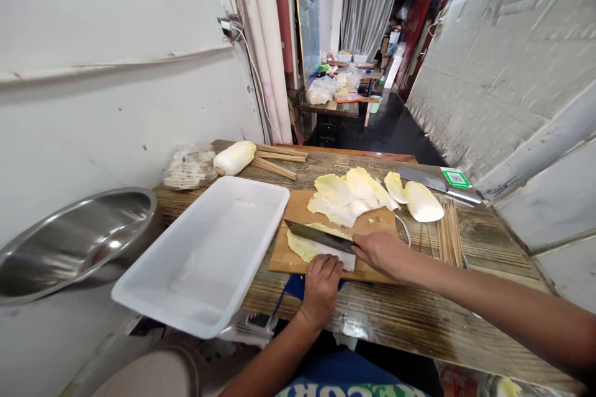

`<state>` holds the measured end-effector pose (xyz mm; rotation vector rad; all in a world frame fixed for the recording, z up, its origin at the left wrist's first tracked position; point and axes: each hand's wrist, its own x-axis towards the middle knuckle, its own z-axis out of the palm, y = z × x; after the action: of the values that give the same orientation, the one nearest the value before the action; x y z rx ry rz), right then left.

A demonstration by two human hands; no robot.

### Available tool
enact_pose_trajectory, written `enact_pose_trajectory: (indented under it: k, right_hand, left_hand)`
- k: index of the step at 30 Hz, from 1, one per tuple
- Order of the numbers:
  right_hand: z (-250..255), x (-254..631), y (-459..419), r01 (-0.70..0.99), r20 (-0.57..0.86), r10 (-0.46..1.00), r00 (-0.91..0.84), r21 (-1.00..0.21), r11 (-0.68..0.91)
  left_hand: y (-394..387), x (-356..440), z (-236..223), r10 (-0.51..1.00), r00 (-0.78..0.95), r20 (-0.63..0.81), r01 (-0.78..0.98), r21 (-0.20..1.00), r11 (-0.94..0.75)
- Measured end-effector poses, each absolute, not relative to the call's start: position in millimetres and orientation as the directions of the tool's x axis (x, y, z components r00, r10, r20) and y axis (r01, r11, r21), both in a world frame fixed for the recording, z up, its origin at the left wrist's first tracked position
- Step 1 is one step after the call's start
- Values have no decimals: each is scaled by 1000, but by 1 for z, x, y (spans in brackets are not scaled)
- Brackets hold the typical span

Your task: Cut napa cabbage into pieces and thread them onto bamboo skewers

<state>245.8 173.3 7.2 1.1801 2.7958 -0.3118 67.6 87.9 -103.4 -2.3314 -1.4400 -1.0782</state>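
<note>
My right hand [379, 253] is wrapped round the handle of a kitchen knife [319, 236]. The blade lies lengthwise over a pale yellow-and-white napa cabbage leaf [302, 249] on a wooden cutting board [279, 260]. With fingers curled, my left hand [325, 276] presses the leaf's near edge, just below the blade. Several loose cabbage leaves [333, 189] overlap at the board's far side. To their right rests a thick white cabbage piece [423, 201] beside a small yellow leaf [394, 186].
A white plastic tub [218, 242] stands left of the board, with a steel basin [84, 236] beyond it. A cabbage head [235, 157] and wooden sticks [279, 167] lie at the back. On the right are skewers [449, 236], another blade [421, 178] and a QR card [456, 178].
</note>
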Motion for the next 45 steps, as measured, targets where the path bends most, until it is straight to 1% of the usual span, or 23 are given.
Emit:
enact_pose_trajectory:
  k: [4,8,11,16,18,20,22,23,26,28,29,31,33,35,37,40,42,43,45]
  right_hand:
    - [0,234,175,720,-145,705,-694,-146,678]
    - [2,247,168,689,-126,678,-725,-130,713]
    - [0,277,160,698,-111,689,-716,-122,706]
    - [-9,341,145,733,-135,722,-679,-63,677]
    - [-9,367,137,745,-119,736,-667,-77,663]
    - [-7,391,126,765,-107,757,-644,-116,634]
    - [-6,411,111,791,-65,797,-600,-196,579]
    - [-6,418,103,802,-30,824,-565,-256,540]
    - [-12,431,77,802,84,908,-410,-442,402]
    - [-18,432,59,793,133,950,-284,-525,310]
    - [-21,430,51,787,145,965,-217,-559,261]
    - [-29,427,34,759,137,986,-96,-631,162]
    - [-38,425,20,711,94,996,7,-701,61]
    - [-46,426,7,664,47,995,90,-748,-25]
    - [-51,430,-3,640,33,985,168,-764,-83]
    - [-55,440,-16,625,52,964,262,-770,-128]
    - [-57,449,-23,612,50,950,308,-775,-157]
    - [-59,453,-27,606,43,943,331,-776,-177]
    - [-62,461,-33,589,21,924,382,-776,-226]
  left_hand:
    - [87,67,-104,700,268,662,845,187,-501]
    - [87,66,-102,701,272,659,848,181,-499]
    - [87,65,-100,695,280,662,848,168,-502]
    - [86,63,-101,676,237,698,876,147,-459]
    - [85,62,-102,662,241,709,886,118,-449]
    - [85,61,-99,672,280,686,882,93,-462]
    - [87,60,-92,730,320,604,886,82,-456]
    - [90,60,-87,774,337,536,893,79,-443]
    - [103,58,-65,886,400,232,903,62,-424]
    - [113,58,-52,899,437,24,898,47,-437]
    - [117,58,-47,892,448,-52,894,36,-447]
    - [123,60,-40,880,456,-130,888,1,-460]
    - [128,64,-38,870,473,-138,874,-49,-483]
    - [133,67,-38,868,484,-110,864,-101,-494]
    - [139,69,-39,868,490,-83,856,-140,-497]
    - [144,76,-38,880,469,-71,861,-183,-474]
    - [141,89,-35,858,514,-7,841,-194,-505]
    - [139,100,-34,821,568,50,812,-196,-550]
    - [136,128,-33,690,704,169,710,-207,-673]
